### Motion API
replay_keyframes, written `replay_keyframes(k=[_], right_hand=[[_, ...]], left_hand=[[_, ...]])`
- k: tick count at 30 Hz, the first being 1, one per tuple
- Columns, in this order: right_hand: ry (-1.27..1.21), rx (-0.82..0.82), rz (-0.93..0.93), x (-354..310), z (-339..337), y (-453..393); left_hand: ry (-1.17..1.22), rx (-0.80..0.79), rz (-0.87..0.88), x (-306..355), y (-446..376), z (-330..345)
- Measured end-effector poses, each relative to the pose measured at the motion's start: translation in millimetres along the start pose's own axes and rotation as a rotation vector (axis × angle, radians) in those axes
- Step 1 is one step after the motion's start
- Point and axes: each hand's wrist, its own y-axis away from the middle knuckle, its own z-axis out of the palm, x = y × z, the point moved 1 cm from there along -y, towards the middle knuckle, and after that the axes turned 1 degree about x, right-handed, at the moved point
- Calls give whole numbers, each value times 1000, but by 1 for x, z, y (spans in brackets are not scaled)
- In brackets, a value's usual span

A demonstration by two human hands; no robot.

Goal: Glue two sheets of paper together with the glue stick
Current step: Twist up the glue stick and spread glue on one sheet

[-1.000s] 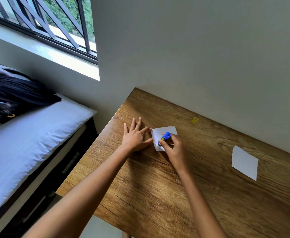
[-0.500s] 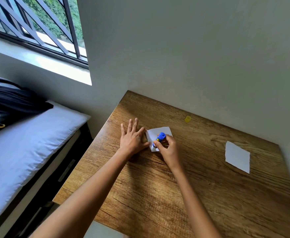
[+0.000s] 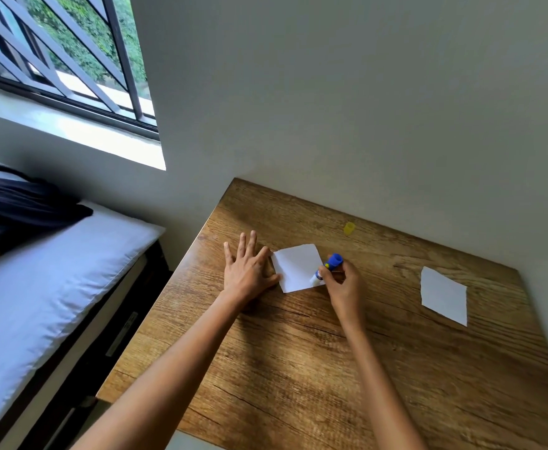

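Note:
A small white sheet of paper (image 3: pixel 297 266) lies flat on the wooden desk (image 3: pixel 315 368). My left hand (image 3: pixel 248 271) rests flat with fingers spread, its thumb and forefinger touching the sheet's left edge. My right hand (image 3: pixel 344 284) grips a blue glue stick (image 3: pixel 328 267), tilted, with its white tip down on the sheet's right lower corner. A second white sheet (image 3: pixel 443 295) lies apart at the right of the desk. The yellow cap (image 3: pixel 349 228) stands near the wall behind the first sheet.
The desk sits in a corner, with grey wall behind and to the right. Left of the desk is a bed with a white mattress (image 3: pixel 48 280) and dark clothing (image 3: pixel 16 209) on it. A barred window (image 3: pixel 55 60) is at the upper left.
My right hand has slid the glue stick from the sheet's left part across to its right lower corner, uncovering most of the sheet. My left hand stays pressed at the left edge.

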Motion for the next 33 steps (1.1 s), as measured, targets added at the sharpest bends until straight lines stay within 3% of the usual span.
replay_keyframes(k=[12, 17, 21, 24, 29, 33], right_hand=[[-15, 57, 65, 16, -20, -10], [-193, 219, 130, 16, -33, -13], [-411, 232, 223, 17, -39, -14], [-473, 202, 271, 24, -44, -18], [-442, 160, 278, 41, -47, -29], [-318, 129, 181, 45, -52, -57]], left_hand=[[74, 38, 1, 2, 4, 2], [120, 77, 81, 6, 3, -3], [128, 83, 224, 9, 2, -6], [132, 119, 234, 9, -3, -9], [150, 184, 227, 25, -12, -14], [417, 209, 307, 76, -23, -20]])
